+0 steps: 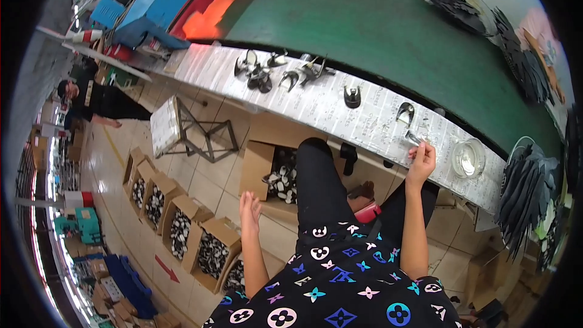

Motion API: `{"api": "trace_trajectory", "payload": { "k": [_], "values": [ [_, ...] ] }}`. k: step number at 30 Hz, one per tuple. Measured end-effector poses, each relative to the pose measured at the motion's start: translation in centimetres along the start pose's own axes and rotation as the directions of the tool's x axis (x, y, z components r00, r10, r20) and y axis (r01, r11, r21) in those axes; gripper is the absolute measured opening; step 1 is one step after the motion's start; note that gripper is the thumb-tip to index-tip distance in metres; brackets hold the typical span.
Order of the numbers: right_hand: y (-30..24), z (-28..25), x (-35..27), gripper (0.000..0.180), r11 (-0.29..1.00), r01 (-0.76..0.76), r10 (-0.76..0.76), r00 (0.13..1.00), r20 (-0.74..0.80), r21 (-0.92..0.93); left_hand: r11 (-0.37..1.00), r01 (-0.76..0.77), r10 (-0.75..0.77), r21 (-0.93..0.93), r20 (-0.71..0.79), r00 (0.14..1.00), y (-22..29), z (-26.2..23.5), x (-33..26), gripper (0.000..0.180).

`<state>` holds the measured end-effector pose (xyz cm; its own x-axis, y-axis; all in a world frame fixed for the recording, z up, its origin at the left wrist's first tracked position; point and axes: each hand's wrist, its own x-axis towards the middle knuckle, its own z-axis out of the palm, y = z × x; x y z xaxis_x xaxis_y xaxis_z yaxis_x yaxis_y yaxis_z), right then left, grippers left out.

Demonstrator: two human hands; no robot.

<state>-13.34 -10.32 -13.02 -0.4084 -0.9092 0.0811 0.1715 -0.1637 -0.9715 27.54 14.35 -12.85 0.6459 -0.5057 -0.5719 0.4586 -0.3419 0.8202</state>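
My right hand (421, 161) is over the near edge of the workbench, its fingers pinched on a small, thin dark tool (413, 138), perhaps a brush; its exact kind is too small to tell. Just beyond the tool's tip lies a curved black-and-white piece (405, 113). A similar curved piece (352, 96) stands further left, and several more (258, 76) form a loose group near the bench's left part. To the right of my right hand is a round clear dish (468, 159). Away from the bench, my left hand (249, 208) hangs open in the air, holding nothing.
A green conveyor belt (340, 27) runs behind the paper-covered bench (212, 67). Dark flat strips (528, 188) hang at the right. Open cardboard boxes (209, 249) of black-and-white pieces line the floor at left, near a metal-framed stool (167, 127). Another person (100, 97) is at far left.
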Motion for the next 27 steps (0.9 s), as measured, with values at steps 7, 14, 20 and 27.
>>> {"api": "trace_trajectory", "payload": {
  "k": [7,14,20,27],
  "values": [
    [0.4,-1.2,1.2,0.015,0.988,-0.108,0.099,0.991,0.086,0.107,0.779,-0.572,0.481,0.258,0.340,0.808,6.4,11.2,7.1,0.038],
    [-0.2,-0.8,1.1,0.015,0.988,-0.118,0.107,0.988,0.115,0.097,-0.173,-0.890,0.676,0.422,0.708,0.205,17.8,28.6,13.6,0.035],
    [0.4,-0.4,0.9,0.015,0.989,-0.125,0.111,0.983,0.148,0.082,-0.177,-0.800,0.566,0.574,0.724,0.394,18.6,27.8,15.3,0.015],
    [-0.1,-1.3,1.0,0.014,0.995,-0.095,0.088,0.987,0.131,0.043,0.290,-0.706,0.526,0.646,0.508,0.682,12.2,25.3,8.3,0.023]
  ]
}}
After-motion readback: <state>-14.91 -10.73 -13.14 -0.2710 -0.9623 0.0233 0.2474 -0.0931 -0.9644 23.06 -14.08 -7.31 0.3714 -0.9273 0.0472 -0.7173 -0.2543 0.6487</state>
